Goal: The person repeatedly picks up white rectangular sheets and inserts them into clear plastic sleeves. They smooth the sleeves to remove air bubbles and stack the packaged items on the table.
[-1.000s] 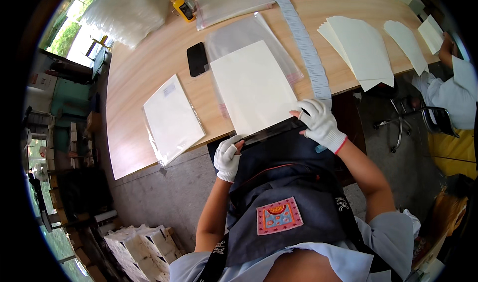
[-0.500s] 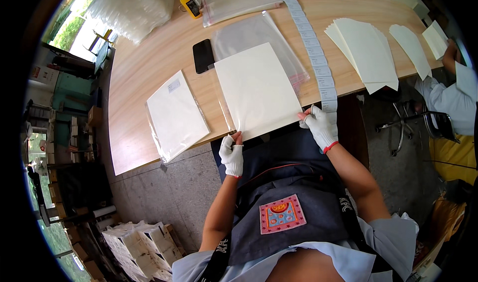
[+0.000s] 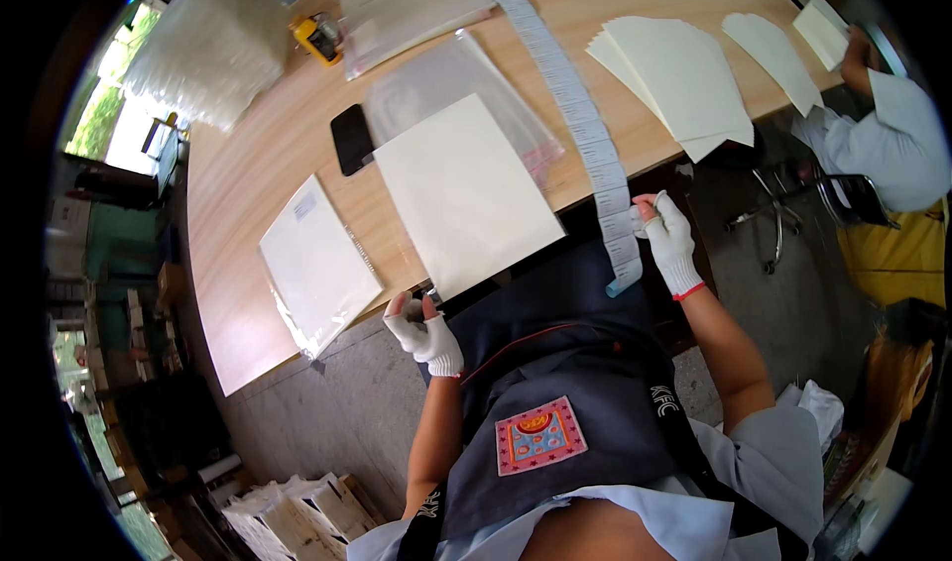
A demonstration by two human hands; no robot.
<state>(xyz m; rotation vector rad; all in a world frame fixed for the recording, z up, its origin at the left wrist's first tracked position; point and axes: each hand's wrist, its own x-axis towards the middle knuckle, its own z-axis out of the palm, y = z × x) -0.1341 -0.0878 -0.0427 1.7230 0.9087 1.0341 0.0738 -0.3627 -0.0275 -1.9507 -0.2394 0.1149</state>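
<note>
A white sheet (image 3: 471, 199) in a clear plastic sleeve lies at the table's front edge, its near corner jutting over. Just left of that corner is my left hand (image 3: 424, 335), in a white fingerless glove, its fingers loosely bent and apart with nothing seen between them. My right hand (image 3: 668, 232), gloved the same way, is at the right edge of a long strip of printed labels (image 3: 603, 169), its fingertips pinched on that edge. The strip hangs over the front edge, its end curled. Part of the sheet overlaps a stack of clear plastic bags (image 3: 496, 95).
Left on the table is a bagged white sheet with a label (image 3: 319, 264). A black phone (image 3: 351, 139), a yellow bottle (image 3: 315, 41) and bundled plastic (image 3: 213, 46) are farther back. Fanned white sheets (image 3: 679, 80) lie right. Another person (image 3: 873, 130) sits far right.
Both my hands have let go of the sleeved sheet. The right moved to the label strip, the left a little away from the corner. My view has shifted, and the strip hangs lower over the edge.
</note>
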